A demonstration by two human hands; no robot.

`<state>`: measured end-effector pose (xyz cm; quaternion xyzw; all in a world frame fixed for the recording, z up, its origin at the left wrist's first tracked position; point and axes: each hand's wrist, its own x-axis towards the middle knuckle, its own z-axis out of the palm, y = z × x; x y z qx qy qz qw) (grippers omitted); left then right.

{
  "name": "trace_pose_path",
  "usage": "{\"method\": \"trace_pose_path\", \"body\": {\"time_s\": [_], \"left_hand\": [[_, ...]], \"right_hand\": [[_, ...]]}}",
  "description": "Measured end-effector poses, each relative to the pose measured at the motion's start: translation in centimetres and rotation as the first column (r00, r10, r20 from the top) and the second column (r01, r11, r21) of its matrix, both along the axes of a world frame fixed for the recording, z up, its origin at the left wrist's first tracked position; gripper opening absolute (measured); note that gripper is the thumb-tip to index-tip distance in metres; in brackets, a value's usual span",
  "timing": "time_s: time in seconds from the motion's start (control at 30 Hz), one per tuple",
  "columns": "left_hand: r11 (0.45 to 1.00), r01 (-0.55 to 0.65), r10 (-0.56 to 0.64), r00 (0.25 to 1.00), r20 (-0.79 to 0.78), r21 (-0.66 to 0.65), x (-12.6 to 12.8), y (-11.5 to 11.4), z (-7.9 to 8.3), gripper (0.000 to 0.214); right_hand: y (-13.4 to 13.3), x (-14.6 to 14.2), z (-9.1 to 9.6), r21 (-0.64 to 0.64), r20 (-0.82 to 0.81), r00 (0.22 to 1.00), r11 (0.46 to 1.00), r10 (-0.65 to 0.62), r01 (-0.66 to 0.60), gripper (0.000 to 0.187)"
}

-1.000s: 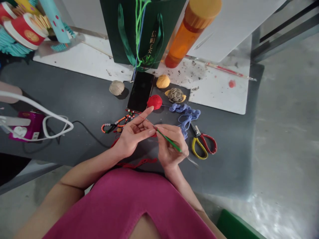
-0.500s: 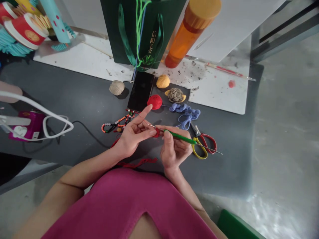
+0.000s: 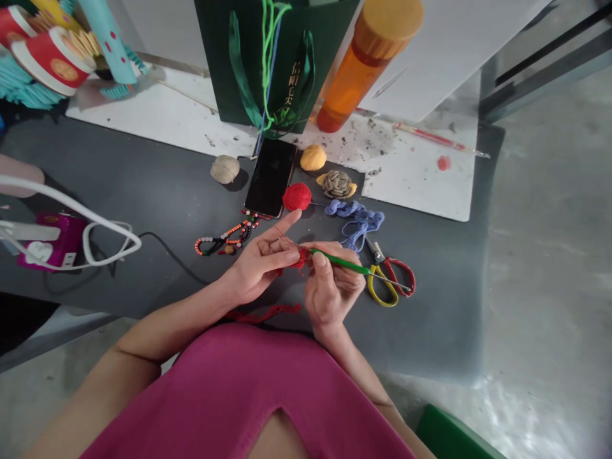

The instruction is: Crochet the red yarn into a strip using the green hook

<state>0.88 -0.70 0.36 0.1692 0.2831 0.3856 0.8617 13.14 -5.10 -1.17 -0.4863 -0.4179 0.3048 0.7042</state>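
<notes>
Between thumb and fingers, my left hand [image 3: 261, 264] pinches a small piece of red crochet work [image 3: 300, 259], its index finger stretched out with red yarn running near it. My right hand [image 3: 335, 287] is closed around a crochet hook [image 3: 342, 262] with a green handle and metal ends. The hook's left tip meets the red yarn beside the left fingers. Just beyond the left index fingertip lies a red yarn ball [image 3: 297, 197]. Most of the crochet piece is hidden by my fingers. A red crocheted strip [image 3: 262, 313] lies close to my body.
Scissors [image 3: 389, 274] with red and yellow handles lie right of my right hand. Blue yarn [image 3: 358, 220], a crocheted flower [image 3: 337, 184], a yellow ball [image 3: 313, 157], a beige ball [image 3: 224, 169], a phone [image 3: 271, 177] and a beaded string [image 3: 224, 239] lie beyond. A green bag [image 3: 282, 64] stands behind.
My left index finger has shifted slightly right and towards my body. The hook has moved a little left, its tip now at the red yarn. Both hands keep their hold.
</notes>
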Motion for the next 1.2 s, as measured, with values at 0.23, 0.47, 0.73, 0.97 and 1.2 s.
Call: {"method": "trace_pose_path", "body": {"time_s": [0.23,0.47,0.73,0.97,1.2], "left_hand": [[1.000,0.013,-0.013,1.000,0.013,-0.002,-0.2,0.1,-0.2,0.064],[1.000,0.012,-0.012,1.000,-0.004,0.026,-0.2,0.3,-0.4,0.059],[0.998,0.021,-0.018,0.999,-0.037,0.058,-0.4,0.3,-0.4,0.049],[0.985,-0.033,0.047,0.996,-0.081,0.168,-0.2,0.0,0.0,0.049],[0.986,-0.104,0.120,0.986,-0.118,0.133,-0.1,0.0,-0.1,0.058]], "right_hand": [[-0.3,0.3,0.0,-0.130,-0.044,0.996,0.989,-0.079,0.072,0.009],[0.6,0.3,0.6,-0.116,-0.054,0.995,0.991,-0.078,0.071,0.014],[0.8,0.7,0.7,-0.221,-0.235,0.972,0.972,0.025,-0.078,0.018],[-0.1,0.4,0.2,-0.152,-0.066,0.998,0.988,0.015,-0.025,0.006],[0.2,0.9,0.7,0.134,0.460,0.887,0.990,-0.030,-0.036,0.029]]}}
